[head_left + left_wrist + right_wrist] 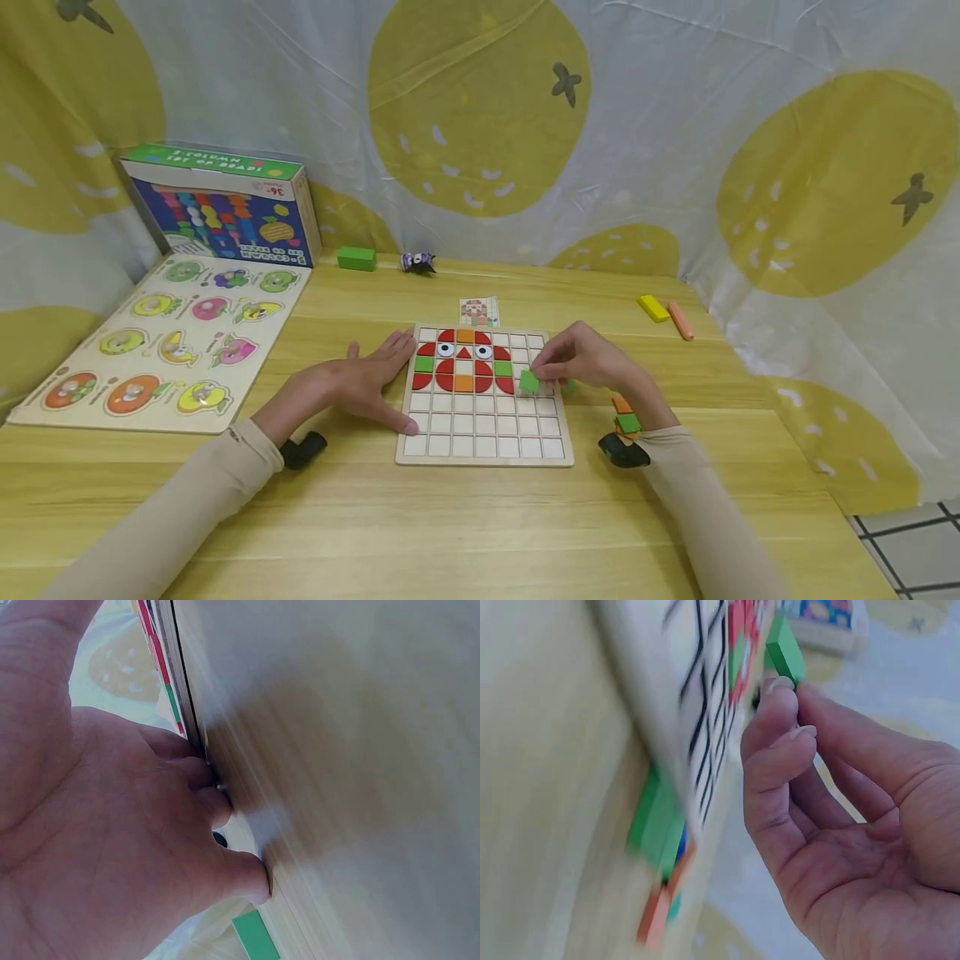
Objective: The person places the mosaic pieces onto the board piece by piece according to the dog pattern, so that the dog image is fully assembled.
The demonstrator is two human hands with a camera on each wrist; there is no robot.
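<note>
Head view shows my right hand (pixel 581 360) pinching a small green tile (pixel 529 381) just over the white grid puzzle board (pixel 484 433), beside the red and orange owl picture (pixel 464 362). My left hand (pixel 365 382) lies flat with straight fingers, pressing on the board's left edge. More tiles (pixel 626 417) sit near my right wrist.
</note>
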